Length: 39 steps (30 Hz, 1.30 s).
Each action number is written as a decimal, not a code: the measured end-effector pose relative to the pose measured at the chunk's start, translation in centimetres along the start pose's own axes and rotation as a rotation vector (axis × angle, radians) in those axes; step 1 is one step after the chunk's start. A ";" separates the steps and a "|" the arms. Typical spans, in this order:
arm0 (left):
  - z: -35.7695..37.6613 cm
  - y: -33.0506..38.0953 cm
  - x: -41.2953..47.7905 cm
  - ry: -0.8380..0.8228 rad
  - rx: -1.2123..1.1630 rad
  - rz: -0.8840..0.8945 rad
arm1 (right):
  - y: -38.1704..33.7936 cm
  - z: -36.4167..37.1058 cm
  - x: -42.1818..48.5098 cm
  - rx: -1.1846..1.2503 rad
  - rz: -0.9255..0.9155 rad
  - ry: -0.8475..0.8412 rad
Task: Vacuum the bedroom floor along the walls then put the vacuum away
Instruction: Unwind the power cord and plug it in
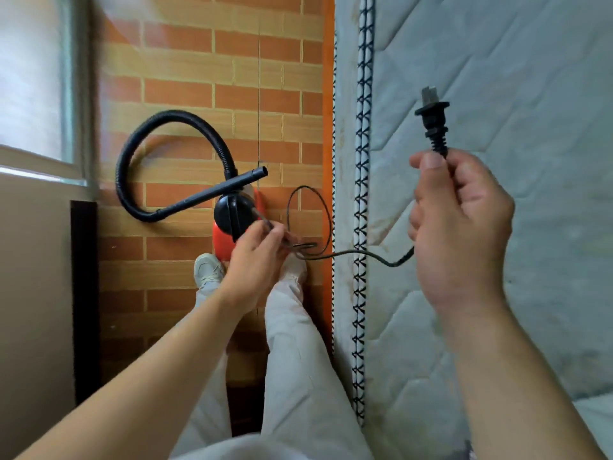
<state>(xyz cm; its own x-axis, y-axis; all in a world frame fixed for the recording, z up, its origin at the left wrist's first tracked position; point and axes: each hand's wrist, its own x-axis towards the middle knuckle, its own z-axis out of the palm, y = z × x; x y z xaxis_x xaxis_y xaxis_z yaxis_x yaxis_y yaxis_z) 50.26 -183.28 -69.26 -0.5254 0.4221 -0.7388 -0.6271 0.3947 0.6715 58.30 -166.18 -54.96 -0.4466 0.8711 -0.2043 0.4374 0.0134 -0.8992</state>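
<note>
Vacuum point(232, 212): small canister, red body with a black round cap, standing on the floor at centre frame, just ahead of the person's feet.

Left hand point(255, 260): centre of frame, fingers curled, pinching the power cord point(394, 263) close beside the vacuum's black cap.

Right hand point(461, 227): right of centre, raised, fingers and thumb closed round the cord just below the plug point(433, 122). Plug black, two flat prongs pointing up, seen against the mattress.

Cord, run: black and thin. From the left hand it makes one loose loop over the floor, then passes rightward across the mattress edge to the right hand.

Hose point(132, 154): black, ribbed, in a wide arc at left of centre, joined to the vacuum. A straight black tube point(229, 185) lies across the top of the vacuum, open end toward the upper right.

Floor point(199, 78): brick-patterned covering, orange and tan.

Shoes point(207, 268): pale, one either side of the left hand; light trousers point(292, 343) below.

Mattress point(497, 94): quilted, pale, fills the right side; black-and-white piping down its edge, orange strip point(328, 127) beside it.

Window point(30, 78): upper left, blurred. Beige wall point(33, 293) below it, with a dark upright strip point(83, 293).
</note>
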 end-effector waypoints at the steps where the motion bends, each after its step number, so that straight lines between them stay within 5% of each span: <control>1: -0.6 1.1 -1.3 0.043 -0.091 -0.040 | -2.1 -1.1 -0.2 -0.005 -0.039 -0.018; 7: -3.2 3.1 -6.3 0.291 -0.427 -0.152 | -13.1 -6.6 -1.6 0.019 -0.218 -0.178; 17: -5.3 1.0 -8.6 0.380 -0.434 -0.240 | -16.3 -8.3 -5.9 -0.063 -0.278 -0.398; 25: -6.8 -2.6 -8.7 0.269 -0.218 -0.209 | -5.3 -2.3 -7.3 -0.127 -0.043 -0.394; 39: -9.8 -9.8 -4.6 0.511 -0.575 -0.410 | 14.5 10.4 -7.3 -0.224 0.458 -0.404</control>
<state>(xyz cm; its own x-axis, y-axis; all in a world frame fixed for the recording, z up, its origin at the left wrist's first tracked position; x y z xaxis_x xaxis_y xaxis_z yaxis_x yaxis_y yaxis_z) 53.15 -197.08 -73.02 -0.3020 -0.1349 -0.9437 -0.9440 -0.0960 0.3158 59.80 -177.43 -70.54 -0.4154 0.5605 -0.7164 0.7859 -0.1755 -0.5930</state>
